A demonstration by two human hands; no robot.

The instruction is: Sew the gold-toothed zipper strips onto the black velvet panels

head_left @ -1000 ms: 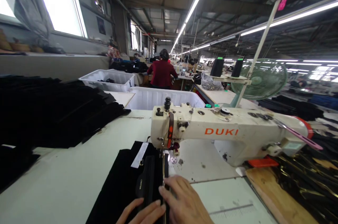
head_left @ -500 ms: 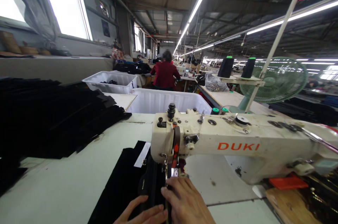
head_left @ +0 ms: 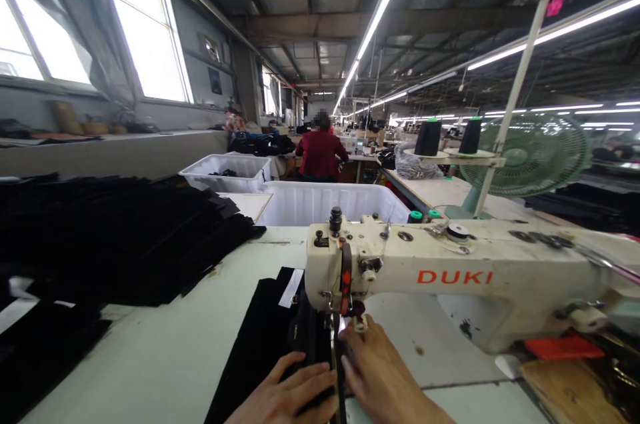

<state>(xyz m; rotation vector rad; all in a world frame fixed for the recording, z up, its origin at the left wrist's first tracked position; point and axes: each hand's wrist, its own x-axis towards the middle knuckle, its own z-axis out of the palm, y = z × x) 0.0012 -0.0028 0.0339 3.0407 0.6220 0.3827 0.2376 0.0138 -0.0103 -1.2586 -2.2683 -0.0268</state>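
A black fabric piece [head_left: 250, 337] lies on the sewing table, its right edge running beneath the head of the sewing machine [head_left: 390, 264]. Along that edge is a narrow strip with a gold-coloured glint [head_left: 334, 351]. My left hand [head_left: 295, 391] rests flat on the fabric left of the strip, fingers apart. Just right of the needle area, my right hand [head_left: 375, 367] has its fingers bent and close together at the fabric's edge; the fingertips are partly hidden by the machine parts. A white paper strip [head_left: 291, 288] sits on the far end of the fabric.
Stacked black fabric pieces [head_left: 125, 237] cover the table's left side. White plastic bins [head_left: 330, 203] stand behind the machine. Thread cones [head_left: 428, 139] and a green fan [head_left: 530, 151] are at right. A person in a dark red top [head_left: 321, 152] sits farther off.
My right hand has moved forward along the fabric edge to beside the needle area. My left hand has slid slightly forward. The view has shifted, so the machine appears farther right.
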